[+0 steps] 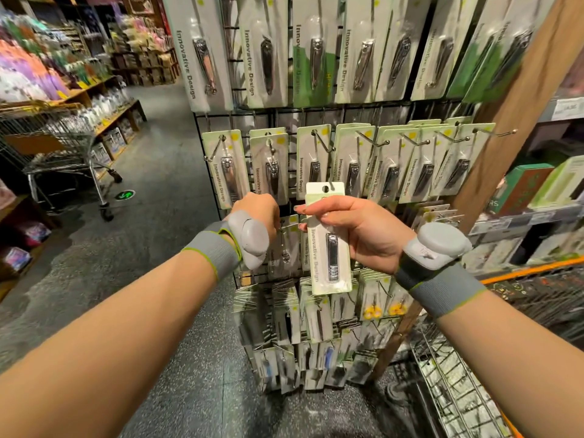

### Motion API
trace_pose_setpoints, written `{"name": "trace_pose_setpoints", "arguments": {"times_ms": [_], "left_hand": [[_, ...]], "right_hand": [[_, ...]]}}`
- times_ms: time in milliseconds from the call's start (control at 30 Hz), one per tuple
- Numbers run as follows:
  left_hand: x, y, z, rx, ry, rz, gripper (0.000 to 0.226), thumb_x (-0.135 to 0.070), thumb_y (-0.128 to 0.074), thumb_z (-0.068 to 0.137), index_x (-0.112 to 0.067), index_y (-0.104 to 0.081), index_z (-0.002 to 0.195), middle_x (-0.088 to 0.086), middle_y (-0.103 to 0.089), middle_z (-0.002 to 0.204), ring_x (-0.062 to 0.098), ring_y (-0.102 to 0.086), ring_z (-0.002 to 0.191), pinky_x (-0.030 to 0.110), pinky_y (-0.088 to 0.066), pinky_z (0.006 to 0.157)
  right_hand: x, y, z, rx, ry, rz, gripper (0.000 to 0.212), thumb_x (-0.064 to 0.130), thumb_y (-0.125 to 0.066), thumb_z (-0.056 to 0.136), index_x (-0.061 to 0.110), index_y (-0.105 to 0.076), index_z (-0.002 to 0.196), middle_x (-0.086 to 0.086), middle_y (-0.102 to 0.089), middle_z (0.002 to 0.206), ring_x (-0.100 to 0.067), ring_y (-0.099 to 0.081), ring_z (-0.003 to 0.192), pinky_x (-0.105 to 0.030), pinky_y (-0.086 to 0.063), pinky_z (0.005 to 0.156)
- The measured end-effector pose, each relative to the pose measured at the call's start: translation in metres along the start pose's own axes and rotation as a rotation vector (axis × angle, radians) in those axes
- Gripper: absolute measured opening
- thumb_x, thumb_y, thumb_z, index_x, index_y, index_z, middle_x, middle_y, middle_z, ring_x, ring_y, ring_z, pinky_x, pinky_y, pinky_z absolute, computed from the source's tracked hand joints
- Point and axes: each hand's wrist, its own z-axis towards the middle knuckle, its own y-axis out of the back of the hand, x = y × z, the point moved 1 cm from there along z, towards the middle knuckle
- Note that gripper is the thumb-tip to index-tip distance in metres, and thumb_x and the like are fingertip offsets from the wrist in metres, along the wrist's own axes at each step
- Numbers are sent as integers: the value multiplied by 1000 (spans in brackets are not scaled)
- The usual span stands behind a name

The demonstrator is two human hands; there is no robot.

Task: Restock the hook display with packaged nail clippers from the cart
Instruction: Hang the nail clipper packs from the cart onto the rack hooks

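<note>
One white-carded clipper pkg [328, 241], right hand [360, 229].

Speckled grey floor [164, 147] running down a shop aisle, wooden shelves [104, 86] of goods left, wooden post [518, 121] right

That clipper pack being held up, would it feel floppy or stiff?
Probably fairly stiff: the clipper pack stands straight though the right hand pinches only its upper part. Likely bottom-heavy, since the metal clipper sits low. Its plastic front looks glossy, so perhaps slippery.
</note>
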Motion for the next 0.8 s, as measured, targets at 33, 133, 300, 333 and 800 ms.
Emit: {"name": "trace_pose_setpoints", "arguments": {"times_ms": [33,133,300,333,800], "left_hand": [[0,-1,3,-7,10,-4,22,-9,-60,86,-16,-70,105,13,-64,113,35,-61,102,34,-46,75],[2,-6,6,-22,28,-16,25,-9,-58,87,-15,-69,109,14,-64,113,35,-61,102,35,-48,82],[6,-6,0,-38,16,-58,25,-2,-56,85,-14,-72,101,15,-66,107,37,-61,98,38,-52,81],[6,-4,-3,-40,-1,-43,25,-3,-55,86,-13,-71,102,15,-66,106,37,-61,96,39,-53,81],[-38,57,-87,181,-131,-1103,37,-17,-74,76,0,-56,104,21,-65,93,28,-68,76,50,-57,75]], "right_hand": [[0,1,0,4,-2,-3,42,-15,-41,87,7,-75,75,-11,-72,94,-16,-68,76,-23,-57,73],[-1,4,0,-6,9,-5,46,-16,-40,87,9,-76,72,-12,-72,94,-16,-68,78,-23,-57,75],[3,2,-5,-39,3,-14,39,-15,-38,89,5,-71,85,-27,-61,118,-22,-63,87,-28,-52,86],[4,2,-7,-26,-10,9,40,-14,-37,90,5,-72,86,-33,-55,122,-25,-62,86,-29,-53,82],[45,-19,-36,-227,92,9,31,-19,-49,83,5,-68,79,-9,-65,73,-16,-59,70,-25,-50,76]]}}
